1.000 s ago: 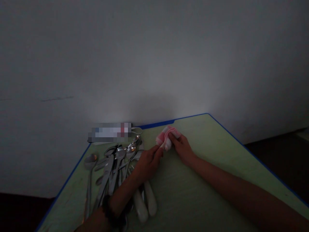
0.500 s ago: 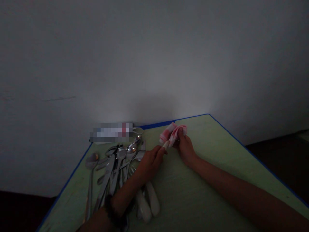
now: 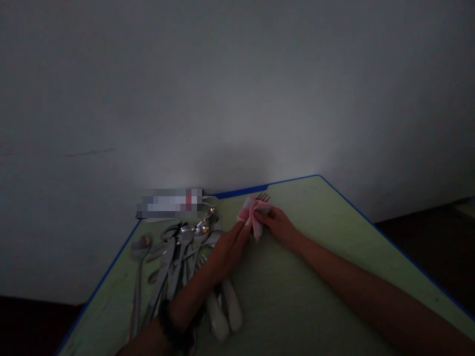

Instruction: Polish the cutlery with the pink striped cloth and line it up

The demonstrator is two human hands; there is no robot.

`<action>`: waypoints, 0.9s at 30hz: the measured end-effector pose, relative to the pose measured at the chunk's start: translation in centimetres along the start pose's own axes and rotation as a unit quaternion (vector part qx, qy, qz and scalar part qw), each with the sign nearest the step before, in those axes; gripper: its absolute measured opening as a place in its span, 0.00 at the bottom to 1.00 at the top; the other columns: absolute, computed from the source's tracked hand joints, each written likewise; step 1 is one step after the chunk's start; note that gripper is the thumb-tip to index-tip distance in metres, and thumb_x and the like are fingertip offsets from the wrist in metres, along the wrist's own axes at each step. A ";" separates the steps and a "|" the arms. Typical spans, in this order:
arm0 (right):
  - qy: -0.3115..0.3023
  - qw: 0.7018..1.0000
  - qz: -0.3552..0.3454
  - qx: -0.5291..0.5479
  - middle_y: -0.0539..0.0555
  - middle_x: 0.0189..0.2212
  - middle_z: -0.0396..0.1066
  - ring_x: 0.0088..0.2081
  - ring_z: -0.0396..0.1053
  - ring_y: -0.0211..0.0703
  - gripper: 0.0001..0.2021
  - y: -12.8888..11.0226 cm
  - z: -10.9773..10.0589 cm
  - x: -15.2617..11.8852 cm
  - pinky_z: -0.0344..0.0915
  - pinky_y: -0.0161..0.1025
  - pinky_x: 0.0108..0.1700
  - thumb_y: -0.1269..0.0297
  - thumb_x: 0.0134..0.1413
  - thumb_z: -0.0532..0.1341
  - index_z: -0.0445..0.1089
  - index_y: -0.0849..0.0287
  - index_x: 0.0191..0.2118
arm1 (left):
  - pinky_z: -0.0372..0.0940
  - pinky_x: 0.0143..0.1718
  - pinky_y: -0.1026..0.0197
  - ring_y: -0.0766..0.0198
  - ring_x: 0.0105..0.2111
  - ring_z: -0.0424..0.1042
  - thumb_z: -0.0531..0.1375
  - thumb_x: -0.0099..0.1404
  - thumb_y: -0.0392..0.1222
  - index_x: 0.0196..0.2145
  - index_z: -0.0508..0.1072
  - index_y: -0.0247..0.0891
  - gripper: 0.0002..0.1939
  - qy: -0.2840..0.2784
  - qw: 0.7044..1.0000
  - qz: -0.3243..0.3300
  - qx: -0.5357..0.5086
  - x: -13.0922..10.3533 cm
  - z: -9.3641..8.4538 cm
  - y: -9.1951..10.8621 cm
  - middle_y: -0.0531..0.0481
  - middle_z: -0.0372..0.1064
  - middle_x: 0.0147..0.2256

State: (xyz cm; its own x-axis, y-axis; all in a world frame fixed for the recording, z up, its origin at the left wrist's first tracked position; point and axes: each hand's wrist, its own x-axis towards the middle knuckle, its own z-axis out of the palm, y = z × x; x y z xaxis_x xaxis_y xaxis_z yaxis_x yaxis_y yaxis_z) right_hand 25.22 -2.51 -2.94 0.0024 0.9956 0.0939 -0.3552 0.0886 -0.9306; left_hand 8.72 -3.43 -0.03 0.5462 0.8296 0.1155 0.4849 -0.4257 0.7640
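Note:
A fork [image 3: 263,197] shows its tines past the top of a pink and white cloth [image 3: 255,212]; the rest of it is covered by cloth and fingers. My left hand [image 3: 230,247] is closed on the fork's handle end, at the cloth's lower left. On the right side, my right hand [image 3: 277,225] pinches the folded cloth around the fork. Beneath and left of my left forearm lies a heap of spoons, knives and forks [image 3: 181,257], partly hidden by the arm. Two thick pale handles [image 3: 226,311] stick out toward me.
A long-handled ladle [image 3: 139,267] lies along the left side. At the back left is a blurred-out flat object [image 3: 170,203] with a cord loop [image 3: 211,200]. The green tabletop [image 3: 334,237] has a blue edge and meets a grey wall [image 3: 237,99].
My right hand and the cloth have moved left and slightly down along the fork. The fork's tines now show above the cloth, and its pale handle is covered.

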 end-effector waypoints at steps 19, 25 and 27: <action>-0.056 0.996 0.010 -0.064 0.51 0.30 0.71 0.30 0.66 0.37 0.16 0.0 -0.3 0.1 0.62 0.35 0.34 0.57 0.41 0.65 0.69 0.61 0.36 | 0.58 0.26 0.64 0.63 0.23 0.68 0.44 0.67 0.45 0.29 0.65 0.37 0.15 -0.051 0.991 0.004 0.124 0.6 0.3 -1.0 0.49 0.69 0.24; -0.023 0.999 0.013 -0.048 0.51 0.31 0.72 0.31 0.67 0.38 0.16 -0.3 0.3 0.1 0.62 0.37 0.36 0.59 0.39 0.66 0.69 0.60 0.35 | 0.60 0.31 0.62 0.59 0.30 0.72 0.43 0.68 0.44 0.36 0.65 0.36 0.14 -0.051 0.982 0.019 0.181 0.6 0.7 -1.4 0.42 0.73 0.33; 0.009 0.999 0.016 -0.035 0.51 0.30 0.72 0.29 0.66 0.38 0.15 -0.3 0.3 0.1 0.62 0.37 0.35 0.57 0.39 0.66 0.70 0.61 0.33 | 0.60 0.31 0.61 0.58 0.30 0.72 0.43 0.68 0.43 0.38 0.65 0.35 0.14 -0.055 0.979 0.025 0.193 0.5 0.7 -1.3 0.42 0.73 0.33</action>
State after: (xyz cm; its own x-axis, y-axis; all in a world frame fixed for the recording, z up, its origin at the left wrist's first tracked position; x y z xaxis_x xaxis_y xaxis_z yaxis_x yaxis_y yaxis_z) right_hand 25.01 -2.44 -2.53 0.0103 0.9982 0.0584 -0.2887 0.0589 -0.9556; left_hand 8.87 -2.70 -1.38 0.6362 0.7691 0.0605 0.6661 -0.5872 0.4599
